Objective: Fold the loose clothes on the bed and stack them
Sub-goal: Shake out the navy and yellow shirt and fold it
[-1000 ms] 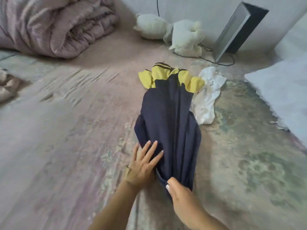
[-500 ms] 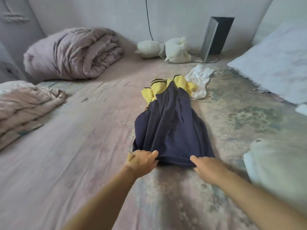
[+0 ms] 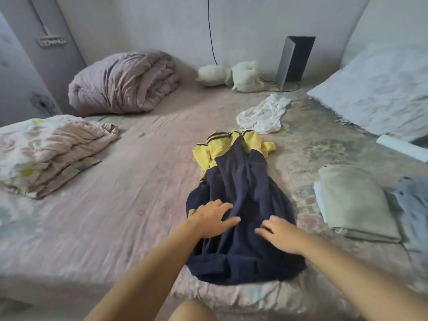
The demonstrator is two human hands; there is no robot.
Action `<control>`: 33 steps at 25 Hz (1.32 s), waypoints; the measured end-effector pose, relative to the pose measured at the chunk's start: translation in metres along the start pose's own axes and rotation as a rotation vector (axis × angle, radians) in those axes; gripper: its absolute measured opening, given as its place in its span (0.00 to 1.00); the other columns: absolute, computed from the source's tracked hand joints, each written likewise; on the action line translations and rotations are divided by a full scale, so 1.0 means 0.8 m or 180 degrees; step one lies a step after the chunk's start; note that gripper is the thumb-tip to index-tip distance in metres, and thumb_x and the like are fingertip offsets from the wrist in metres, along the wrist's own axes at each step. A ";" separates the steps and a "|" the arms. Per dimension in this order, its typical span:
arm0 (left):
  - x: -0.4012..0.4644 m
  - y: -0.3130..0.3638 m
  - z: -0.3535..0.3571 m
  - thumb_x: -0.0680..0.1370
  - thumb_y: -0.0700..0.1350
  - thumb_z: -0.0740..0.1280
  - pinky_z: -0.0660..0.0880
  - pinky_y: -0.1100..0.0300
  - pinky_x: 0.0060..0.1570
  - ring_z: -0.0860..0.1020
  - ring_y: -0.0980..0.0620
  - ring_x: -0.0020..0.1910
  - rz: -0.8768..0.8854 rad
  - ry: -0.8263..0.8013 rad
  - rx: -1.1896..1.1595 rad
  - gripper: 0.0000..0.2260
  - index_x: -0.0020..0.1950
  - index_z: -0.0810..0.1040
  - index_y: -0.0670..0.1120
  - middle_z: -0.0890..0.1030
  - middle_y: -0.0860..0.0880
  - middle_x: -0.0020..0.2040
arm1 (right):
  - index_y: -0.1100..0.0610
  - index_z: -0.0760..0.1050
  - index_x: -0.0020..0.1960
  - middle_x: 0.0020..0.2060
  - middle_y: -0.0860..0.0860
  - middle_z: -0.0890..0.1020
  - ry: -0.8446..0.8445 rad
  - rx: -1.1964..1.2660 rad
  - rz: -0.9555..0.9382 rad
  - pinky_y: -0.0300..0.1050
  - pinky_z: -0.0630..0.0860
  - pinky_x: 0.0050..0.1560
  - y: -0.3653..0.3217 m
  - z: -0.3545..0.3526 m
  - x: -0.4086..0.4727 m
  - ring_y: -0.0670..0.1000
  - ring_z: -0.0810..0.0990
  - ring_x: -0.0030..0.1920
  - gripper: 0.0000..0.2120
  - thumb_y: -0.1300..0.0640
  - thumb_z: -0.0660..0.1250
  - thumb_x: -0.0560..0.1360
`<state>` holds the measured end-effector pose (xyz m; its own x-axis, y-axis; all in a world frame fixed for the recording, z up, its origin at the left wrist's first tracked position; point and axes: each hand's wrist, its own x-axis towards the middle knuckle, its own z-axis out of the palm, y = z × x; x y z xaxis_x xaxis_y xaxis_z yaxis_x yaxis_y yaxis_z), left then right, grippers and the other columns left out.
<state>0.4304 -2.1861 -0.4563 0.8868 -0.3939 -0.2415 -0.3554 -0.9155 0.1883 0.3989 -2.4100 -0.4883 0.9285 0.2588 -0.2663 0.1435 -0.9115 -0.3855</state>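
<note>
A navy dress with a yellow top (image 3: 243,188) lies lengthwise on the bed (image 3: 115,216), its hem toward me near the front edge. My left hand (image 3: 212,218) rests flat on the skirt's left side with fingers spread. On the skirt's right side my right hand (image 3: 281,232) lies palm down, fingers loosely apart. Neither hand grips the cloth. A crumpled white garment (image 3: 264,117) lies beyond the dress. To the right sits a folded pale green garment (image 3: 356,205) with a light blue one (image 3: 414,205) beside it.
A rolled mauve duvet (image 3: 125,82) lies at the back left and a folded striped blanket (image 3: 51,151) at the left. White plush toys (image 3: 234,76), a dark upright device (image 3: 294,60) with a cable, and a white pillow (image 3: 379,91) line the back and right.
The dress has been drawn toward me along the bed. Both hands have let go of the hem and now lie flat higher up on the skirt. The view has pulled back.
</note>
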 end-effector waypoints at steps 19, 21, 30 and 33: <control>0.270 -0.104 0.101 0.69 0.61 0.60 0.62 0.44 0.63 0.74 0.43 0.65 -0.0202 0.1941 0.0444 0.28 0.65 0.78 0.50 0.75 0.44 0.67 | 0.48 0.43 0.77 0.77 0.53 0.43 0.0470 -0.0788 0.0473 0.59 0.41 0.73 0.039 -0.181 0.546 0.55 0.37 0.76 0.37 0.43 0.61 0.76; 0.274 -0.106 0.100 0.68 0.61 0.61 0.63 0.44 0.62 0.74 0.43 0.65 -0.0196 0.1922 0.0477 0.28 0.64 0.78 0.51 0.75 0.44 0.67 | 0.46 0.59 0.73 0.76 0.51 0.52 0.0246 -0.0679 0.0450 0.64 0.38 0.71 0.043 -0.182 0.562 0.54 0.40 0.76 0.31 0.42 0.64 0.74; 0.266 -0.096 0.076 0.75 0.62 0.50 0.55 0.44 0.69 0.71 0.42 0.68 -0.0470 0.1212 0.0278 0.29 0.69 0.73 0.48 0.69 0.43 0.71 | 0.59 0.68 0.48 0.46 0.50 0.73 0.1138 0.1755 -0.0740 0.38 0.66 0.51 0.016 -0.209 0.414 0.45 0.70 0.53 0.10 0.57 0.68 0.75; 0.226 -0.076 0.049 0.74 0.64 0.29 0.46 0.46 0.74 0.56 0.46 0.76 -0.0434 0.0987 0.0425 0.39 0.77 0.57 0.47 0.55 0.45 0.77 | 0.56 0.65 0.43 0.38 0.48 0.69 0.1209 0.1814 -0.0635 0.29 0.65 0.36 0.008 -0.202 0.327 0.47 0.69 0.45 0.10 0.59 0.67 0.75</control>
<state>0.6007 -2.2049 -0.5484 0.9689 -0.2429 0.0482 -0.2449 -0.9686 0.0432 0.6983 -2.3997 -0.4174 0.9732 0.1794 0.1438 0.2181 -0.5225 -0.8243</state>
